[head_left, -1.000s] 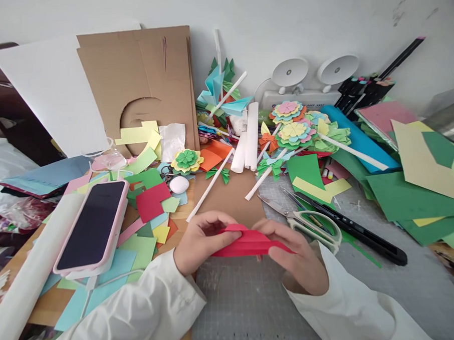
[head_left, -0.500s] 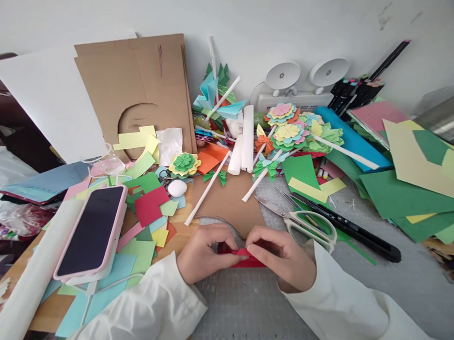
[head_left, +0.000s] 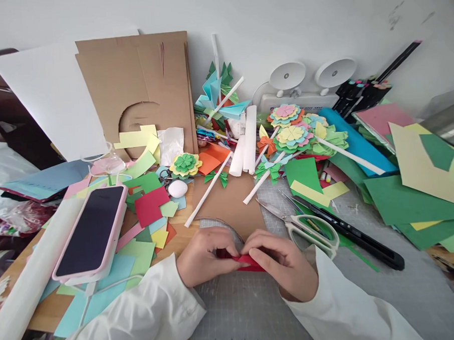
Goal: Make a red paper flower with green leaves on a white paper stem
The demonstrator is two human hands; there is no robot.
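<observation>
A piece of red paper point(head_left: 249, 262) is pinched between both hands just above the grey cutting mat point(head_left: 248, 309); my fingers hide most of it. My left hand point(head_left: 208, 256) is closed on its left side, thumb and forefinger pressed together. From the right, my right hand point(head_left: 283, 262) is closed on the same paper, fingertips nearly meeting those of the left. Beyond the hands lies a brown cardboard piece point(head_left: 228, 205) with a curved cut edge. White-handled scissors point(head_left: 308, 226) rest beside my right hand.
A black cutter pen-like tool point(head_left: 350, 235) lies right of the scissors. Paper flowers point(head_left: 291, 137) on white paper sticks spread at the back. A phone point(head_left: 90, 233) and coloured paper scraps point(head_left: 151, 203) cover the left. Green sheets point(head_left: 412, 197) pile at the right; cardboard panels point(head_left: 132, 79) lean on the wall.
Both hands stay on the red paper. My right hand's fingers have shifted slightly over it, and the left fingertips have moved a little. The view has tilted slightly.
</observation>
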